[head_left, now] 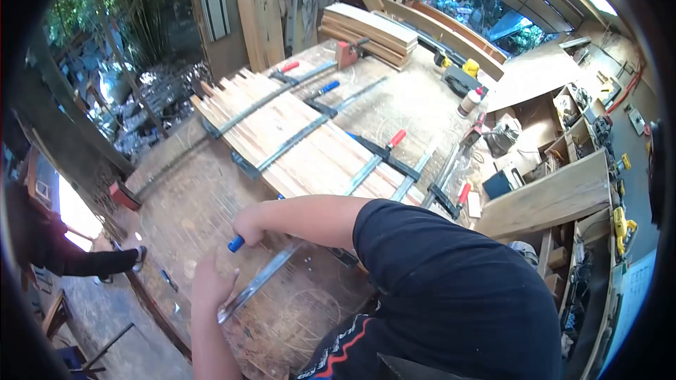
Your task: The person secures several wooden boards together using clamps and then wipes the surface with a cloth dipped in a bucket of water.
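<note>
My right hand [249, 226] is closed around a blue clamp handle [236, 243], whose end sticks out below the fingers. To its lower left, my left hand [214, 283] is open, thumb apart from the fingers, beside the end of a metal clamp bar [262, 280]. A panel of light wood strips [282, 123] lies on the worktable [176, 218], with several bar clamps across it. Among them are a clamp with a blue handle [328, 88] and one with a red handle [398, 138]. My right forearm passes over the panel's near end.
Stacked boards [373, 31] lie at the table's back. A glue bottle [470, 102] and a yellow-black power tool [461, 77] stand at the right back. Shelves with tools line the right side. Another person's leg [102, 262] shows at the left, beyond the table edge.
</note>
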